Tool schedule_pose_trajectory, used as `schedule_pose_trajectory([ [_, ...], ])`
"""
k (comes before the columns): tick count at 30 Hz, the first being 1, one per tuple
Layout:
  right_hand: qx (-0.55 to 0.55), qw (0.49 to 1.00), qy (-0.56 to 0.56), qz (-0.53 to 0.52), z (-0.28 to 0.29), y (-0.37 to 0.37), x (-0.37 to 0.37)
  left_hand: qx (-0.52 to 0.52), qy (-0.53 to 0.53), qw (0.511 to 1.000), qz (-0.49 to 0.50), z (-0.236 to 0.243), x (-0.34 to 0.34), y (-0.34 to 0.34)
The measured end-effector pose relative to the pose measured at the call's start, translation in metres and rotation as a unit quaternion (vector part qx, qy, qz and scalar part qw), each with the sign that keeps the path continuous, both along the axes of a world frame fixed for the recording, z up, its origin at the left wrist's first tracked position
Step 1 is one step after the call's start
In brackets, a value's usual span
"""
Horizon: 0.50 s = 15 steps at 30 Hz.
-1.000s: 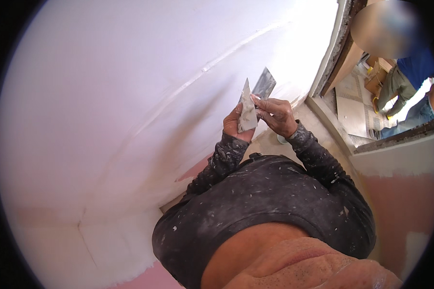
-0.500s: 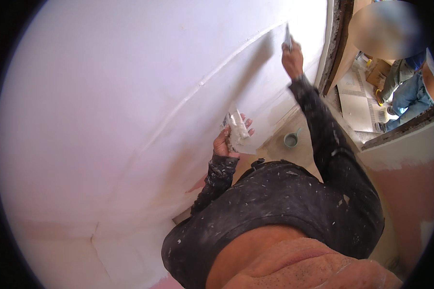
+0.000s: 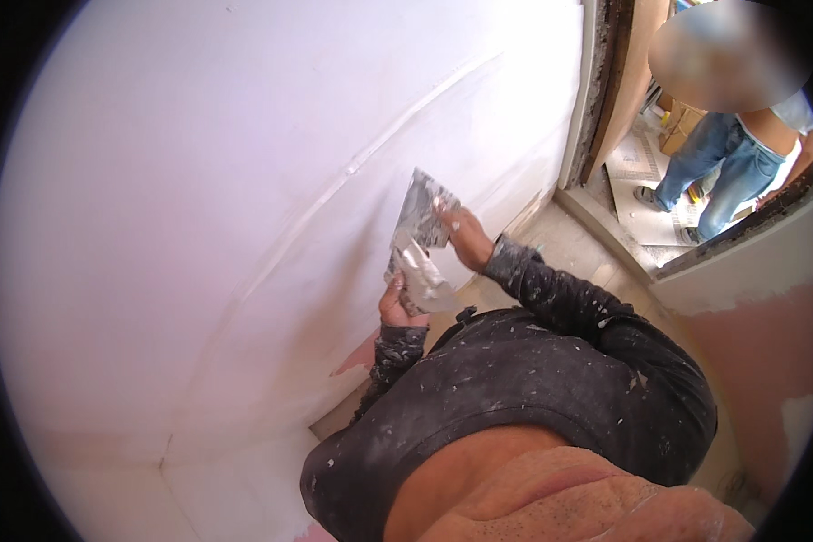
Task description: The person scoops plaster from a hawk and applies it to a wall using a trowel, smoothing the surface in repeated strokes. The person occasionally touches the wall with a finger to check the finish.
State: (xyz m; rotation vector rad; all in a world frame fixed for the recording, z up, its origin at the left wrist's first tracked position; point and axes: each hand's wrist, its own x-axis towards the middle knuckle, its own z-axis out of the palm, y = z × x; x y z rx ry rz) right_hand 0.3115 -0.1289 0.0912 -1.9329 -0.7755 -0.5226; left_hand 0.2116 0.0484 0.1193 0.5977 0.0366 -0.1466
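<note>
Putty [image 3: 417,262] is carried on a blade [image 3: 438,301] held in the left hand [image 3: 395,309]; a scraper [image 3: 415,206] is gripped in the right hand [image 3: 469,238]. Edges should be drawn flat, lightly (contact unclear).

Most fingers of the left hand [image 3: 396,309] are hidden behind the near scraper [image 3: 432,294], and where the far scraper [image 3: 414,210] of the right hand [image 3: 468,240] overlaps it, one cannot tell whether the two blades are touching, because this place is slightly blurred. At the far right, another person [image 3: 739,167] has a completely blurred head [image 3: 730,56] and hides part of a cardboard box [image 3: 682,129]. On the left, the white wall [image 3: 190,181] is cut off by the round dark edge of the view.
</note>
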Motion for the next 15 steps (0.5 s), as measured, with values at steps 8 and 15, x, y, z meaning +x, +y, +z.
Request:
schedule_pose_trajectory([
  [8, 0.261, 0.896, 0.327, 0.148, 0.047, -0.071, 0.028, 0.049, 0.019, 0.994, 0.094, 0.027, -0.033, -0.043],
  [15, 0.027, 0.967, 0.169, -0.190, 0.091, -0.242, 0.278, 0.101, 0.021, 0.989, 0.105, 0.040, -0.054, -0.041],
])
